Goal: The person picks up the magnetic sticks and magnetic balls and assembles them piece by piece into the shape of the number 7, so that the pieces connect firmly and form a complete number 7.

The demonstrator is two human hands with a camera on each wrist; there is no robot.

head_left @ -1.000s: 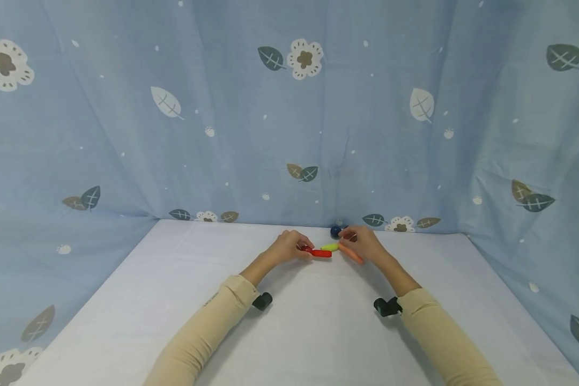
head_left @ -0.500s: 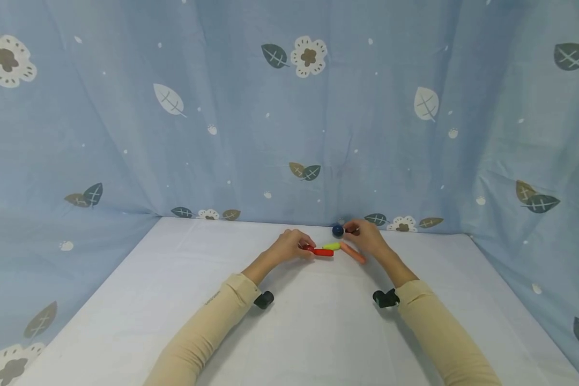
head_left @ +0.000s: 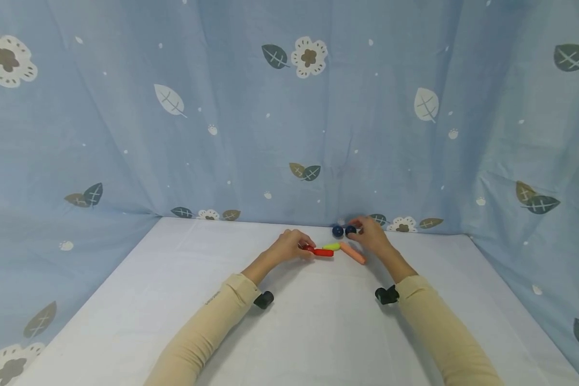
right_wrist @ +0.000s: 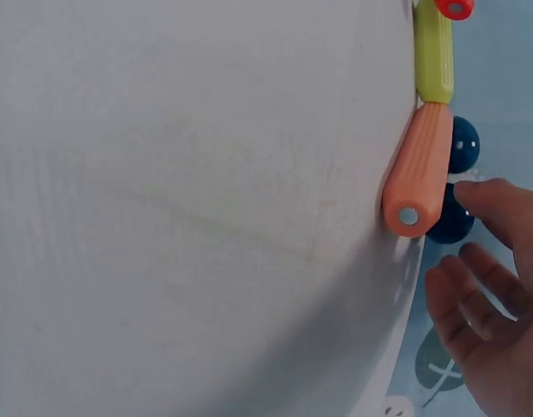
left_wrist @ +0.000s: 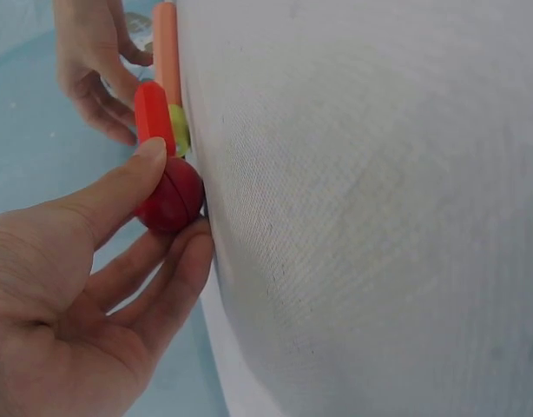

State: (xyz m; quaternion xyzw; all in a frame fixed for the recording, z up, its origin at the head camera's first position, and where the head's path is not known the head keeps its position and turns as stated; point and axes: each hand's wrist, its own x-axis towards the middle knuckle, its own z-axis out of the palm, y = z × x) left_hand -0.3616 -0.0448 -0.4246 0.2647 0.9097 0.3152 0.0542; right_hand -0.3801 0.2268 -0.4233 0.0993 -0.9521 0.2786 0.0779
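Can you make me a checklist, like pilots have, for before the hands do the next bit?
1. Left hand has the red ball: ok, it pinches it.
2. Right hand is off the dark blue ball at its fingertips: cannot tell, they overlap in the views.
3. Plenty of room beside that ball: not ok, the other dark blue ball sits very close.
4. Orange stick is free of both hands: ok, neither touches it.
5. Red stick isn't bumping the green stick: cannot tell, it partly hides it in the left wrist view.
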